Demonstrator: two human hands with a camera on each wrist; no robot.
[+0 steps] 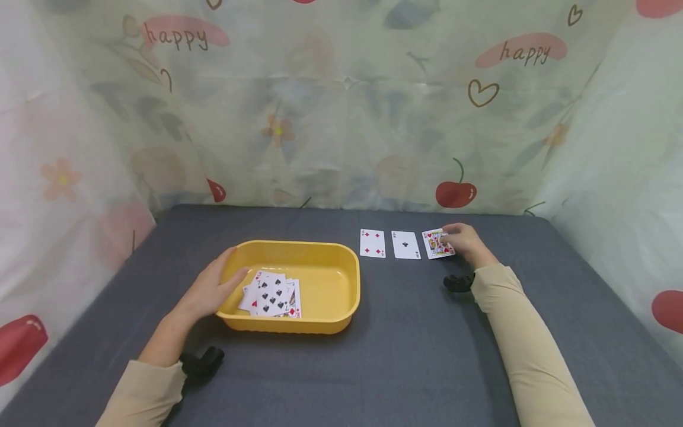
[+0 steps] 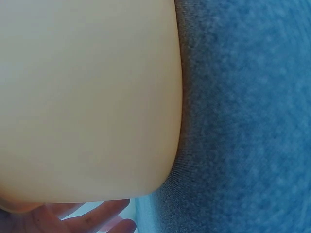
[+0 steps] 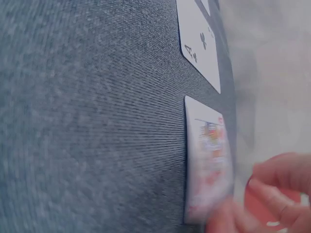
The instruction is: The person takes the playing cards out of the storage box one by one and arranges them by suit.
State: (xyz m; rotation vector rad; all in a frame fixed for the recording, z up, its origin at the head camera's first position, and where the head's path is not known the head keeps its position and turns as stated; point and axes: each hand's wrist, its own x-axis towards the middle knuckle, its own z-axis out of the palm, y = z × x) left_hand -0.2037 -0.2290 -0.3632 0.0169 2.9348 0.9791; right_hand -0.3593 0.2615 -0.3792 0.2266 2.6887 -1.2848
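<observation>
A yellow plastic bin (image 1: 320, 287) stands left of centre, and my left hand (image 1: 210, 284) holds its left end, thumb over the rim. In the left wrist view, the bin's wall (image 2: 97, 107) covers much of the hand, with some fingers (image 2: 92, 218) showing past it. Inside lie several overlapping playing cards (image 1: 272, 295), a spade card on top. At the right, my right hand (image 1: 465, 242) pinches the right edge of a red face card (image 1: 434, 242) low over the table. That card (image 3: 209, 155) is blurred in the right wrist view.
Left of the face card, an ace of clubs (image 1: 406, 245) and a four of diamonds (image 1: 372, 243) lie face up in a row. The dark grey cloth-covered table (image 1: 405, 367) ends at a patterned curtain (image 1: 341, 148) behind, with white fabric on both sides.
</observation>
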